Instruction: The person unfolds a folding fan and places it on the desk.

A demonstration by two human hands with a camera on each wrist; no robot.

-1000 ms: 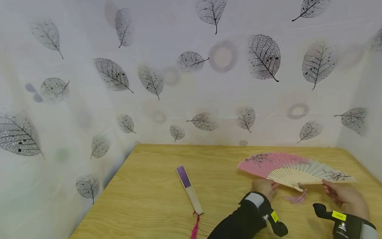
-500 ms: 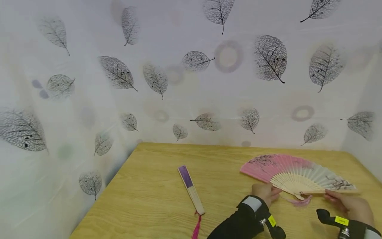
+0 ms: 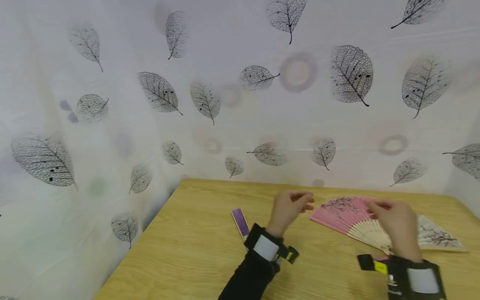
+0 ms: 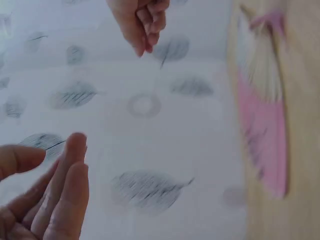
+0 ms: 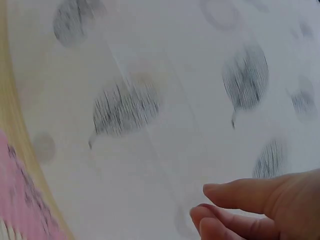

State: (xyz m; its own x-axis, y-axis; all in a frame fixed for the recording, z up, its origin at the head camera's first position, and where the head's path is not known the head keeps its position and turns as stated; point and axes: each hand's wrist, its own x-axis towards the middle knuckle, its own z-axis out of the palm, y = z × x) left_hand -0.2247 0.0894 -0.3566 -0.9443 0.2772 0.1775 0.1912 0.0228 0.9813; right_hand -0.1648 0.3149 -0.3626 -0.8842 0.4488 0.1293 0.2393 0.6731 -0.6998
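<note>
A pink and white folding fan [image 3: 341, 213] lies spread out on the wooden table at the right, its pale ribs toward the front. My right hand [image 3: 397, 223] is raised in front of it, covering part of its ribs and leaf, and holds nothing. To the left of the fan, my left hand [image 3: 288, 208] hovers with its fingers relaxed and nothing in them. In the left wrist view the thumb and fingers stand apart. A folded fan [image 3: 240, 221] with a purple leaf lies further left, its lower part hidden behind my left wrist.
The wooden table [image 3: 180, 250] ends at the back against a pale curtain [image 3: 225, 50] printed with grey leaf skeletons. The same leaf-printed sheet hangs along the left side. Dark straps with small cameras are worn on both wrists.
Both hands have let go of the open fan and lifted off it. The left hand has moved left and up, the right hand up and left. The view has shifted slightly.
</note>
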